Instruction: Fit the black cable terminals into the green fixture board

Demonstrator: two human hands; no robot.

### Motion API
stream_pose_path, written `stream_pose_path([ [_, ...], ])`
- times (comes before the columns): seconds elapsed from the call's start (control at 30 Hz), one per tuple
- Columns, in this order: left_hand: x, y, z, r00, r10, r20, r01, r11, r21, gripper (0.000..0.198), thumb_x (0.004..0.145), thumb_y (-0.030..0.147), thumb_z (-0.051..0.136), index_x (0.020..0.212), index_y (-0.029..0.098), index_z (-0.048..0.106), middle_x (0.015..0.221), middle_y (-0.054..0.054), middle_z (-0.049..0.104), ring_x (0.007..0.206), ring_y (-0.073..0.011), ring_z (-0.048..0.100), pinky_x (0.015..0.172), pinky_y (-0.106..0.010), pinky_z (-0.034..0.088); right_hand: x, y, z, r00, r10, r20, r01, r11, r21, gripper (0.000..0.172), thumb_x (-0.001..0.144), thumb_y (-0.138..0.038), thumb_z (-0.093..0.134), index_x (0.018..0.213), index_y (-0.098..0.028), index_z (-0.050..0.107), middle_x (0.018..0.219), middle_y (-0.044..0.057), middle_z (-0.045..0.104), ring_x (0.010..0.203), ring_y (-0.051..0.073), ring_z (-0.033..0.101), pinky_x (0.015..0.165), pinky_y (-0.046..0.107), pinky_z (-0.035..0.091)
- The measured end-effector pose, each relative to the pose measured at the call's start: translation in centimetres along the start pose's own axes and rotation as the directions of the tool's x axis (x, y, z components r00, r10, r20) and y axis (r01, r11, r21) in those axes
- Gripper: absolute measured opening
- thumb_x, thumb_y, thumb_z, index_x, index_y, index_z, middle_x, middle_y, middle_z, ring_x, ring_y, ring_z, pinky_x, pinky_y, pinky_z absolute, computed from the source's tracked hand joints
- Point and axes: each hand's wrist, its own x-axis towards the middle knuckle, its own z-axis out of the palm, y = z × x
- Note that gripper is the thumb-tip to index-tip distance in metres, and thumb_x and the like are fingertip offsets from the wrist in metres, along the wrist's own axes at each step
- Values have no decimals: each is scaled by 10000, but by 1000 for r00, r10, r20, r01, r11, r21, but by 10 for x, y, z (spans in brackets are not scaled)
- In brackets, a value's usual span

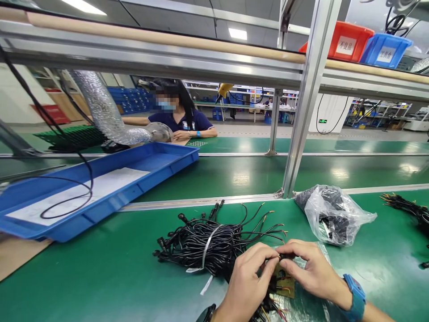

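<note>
My left hand (246, 279) and my right hand (311, 270) meet fingertip to fingertip at the front of the green bench. The left thumb and forefinger pinch a thin wire end, mostly hidden by the fingers. In my right fingers sits a small black part (287, 256), its exact kind unclear. Just below the fingertips lies a brownish board (287, 286) with a hole and bare coloured wire ends around it. A bundle of black cables (214, 243), bound with a pale tie (208, 246), rests beside my left hand, stripped ends pointing right. Clear plastic (311, 293) lies beneath the right hand.
A clear bag of black parts (330, 214) stands behind my right hand; more black cables (412, 212) lie far right. A long blue tray (161, 163) holds paper at left. A metal post (303, 112) rises ahead. Across the bench sits a co-worker (182, 116).
</note>
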Motion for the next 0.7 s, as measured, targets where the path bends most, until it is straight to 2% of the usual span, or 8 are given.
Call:
stream_pose_path([
  [0.1, -1, -2, 0, 993, 117, 20, -119, 986, 116, 143, 994, 125, 543, 936, 206, 644, 868, -16, 696, 800, -147, 643, 743, -259, 499, 0, 1, 1, 1000, 0, -6, 0, 1000, -1, 175, 979, -260, 619, 1096, -218, 742, 923, 43, 748, 840, 189, 684, 757, 292, 498],
  [0.17, -2, -3, 1, 988, 154, 22, -155, 973, 168, 140, 996, 107, 530, 958, 203, 625, 870, -18, 690, 797, -151, 631, 740, -272, 495, 0, 2, 2, 1000, -6, 1, 6, 1000, 5, 173, 982, -255, 619, 1100, -221, 742, 926, 42, 745, 842, 188, 682, 761, 290, 500],
  [0.4, -2, -2, 0, 982, 184, 41, -188, 949, 253, 139, 997, 94, 508, 929, 197, 571, 841, -19, 664, 767, -156, 604, 706, -280, 483, -1, 5, 3, 995, -97, 3, 98, 995, -10, 224, 1006, -230, 600, 1185, -257, 732, 925, 42, 724, 823, 178, 648, 727, 275, 493],
  [0.57, 0, -4, 1, 975, 221, 12, -214, 932, 292, 183, 984, 89, 504, 842, 198, 538, 757, -4, 620, 687, -143, 567, 639, -262, 457, -2, 9, 5, 984, -180, -17, 179, 984, -20, 271, 1006, -178, 591, 1236, -251, 713, 925, 45, 708, 810, 166, 633, 726, 258, 501],
  [0.7, 0, -6, 3, 970, 245, -2, -232, 922, 311, 195, 975, 74, 503, 827, 198, 532, 736, 3, 607, 665, -142, 557, 622, -258, 446, -3, 11, 6, 982, -191, -8, 190, 981, -42, 277, 1006, -177, 587, 1248, -243, 706, 910, 47, 696, 797, 166, 623, 714, 256, 501],
])
